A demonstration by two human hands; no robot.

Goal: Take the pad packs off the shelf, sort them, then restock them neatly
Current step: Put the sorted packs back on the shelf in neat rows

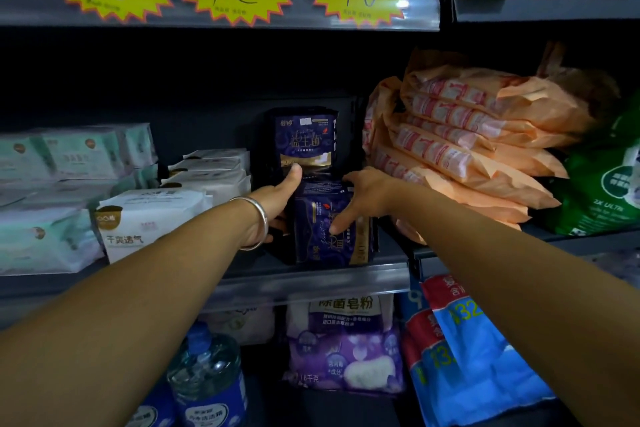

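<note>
Both hands reach into the dark metal shelf. The left hand, wearing a silver bangle, curls its grip round the left side of the front dark purple plastic pad pack, thumb up against the upright dark purple pack behind. The right hand clasps the front pack's right side, thumb on its face. Stacked orange packs lie just right; white packs lie left.

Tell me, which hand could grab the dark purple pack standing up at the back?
Probably the left hand: its thumb already touches the upright purple pack. The right hand grips the front purple pack.
</note>
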